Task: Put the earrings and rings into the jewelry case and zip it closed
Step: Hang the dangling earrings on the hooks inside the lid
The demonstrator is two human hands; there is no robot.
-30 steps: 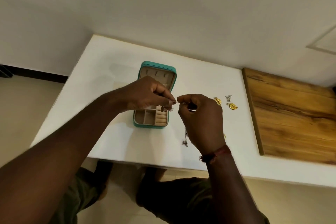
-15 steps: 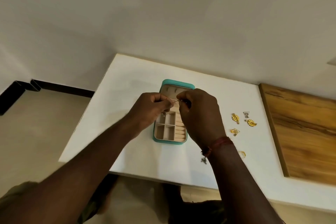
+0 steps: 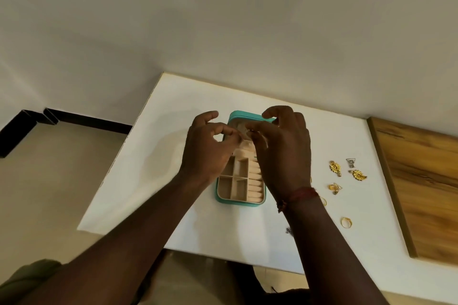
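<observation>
Both hands are raised over the far half of the open jewelry case (image 3: 239, 188), which lies near the middle of the white desk (image 3: 153, 156), its lid hinged back toward the far edge. The left hand (image 3: 207, 150) has thumb and forefinger closed in a loop, apparently pinching something very small; the item itself is too fine and blurred to identify. The right hand (image 3: 285, 146) has its thumb and forefinger drawn close together at the same spot with the other fingers curled loosely above; whether it grips anything cannot be told.

The near half of the case shows empty square compartments and a column of padded ring rolls along its right side.

Outstanding items lie between the case and the wooden board (image 3: 418, 186) at the right edge: two gold flower earrings (image 3: 334, 167) and (image 3: 358, 174), a silver triangular piece (image 3: 350, 162), a small gold piece (image 3: 334, 187), and a gold ring (image 3: 346, 222) nearer the front edge. A small silver item (image 3: 288, 230) lies by the right wrist, partly hidden.

Assessment: these pieces are judged light, rigid and slippery, with thin posts and hooks liable to bend. Each is best taken by fingertip pinch at its solid body or across the band, not by the wire. The case is not yet ready to zip.
</observation>
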